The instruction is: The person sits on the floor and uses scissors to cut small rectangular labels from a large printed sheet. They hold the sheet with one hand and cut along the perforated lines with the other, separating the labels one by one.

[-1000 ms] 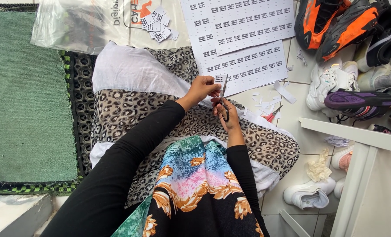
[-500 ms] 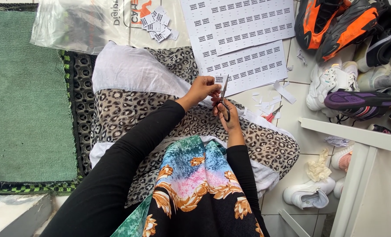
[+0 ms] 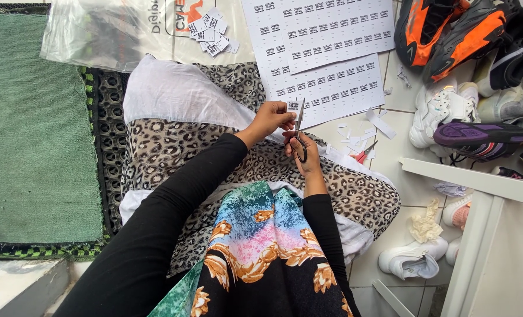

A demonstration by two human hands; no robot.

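Seen from above, the left hand [image 3: 271, 119] pinches a small paper label [image 3: 293, 107] taut while the right hand [image 3: 306, 154] grips scissors [image 3: 300, 130], blades up beside it, sheets of labels [image 3: 326, 53] beyond.

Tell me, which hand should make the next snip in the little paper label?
The right hand, probably: its fingers are already through the black-handled metal scissors, blades at the small white paper label. The left hand only pinches that label.

Leopard-print cushion [image 3: 173, 147], green mat [image 3: 32, 117], orange-black shoes [image 3: 449, 29], black-handled scissors [image 3: 300, 132], white label sheets [image 3: 326, 53]
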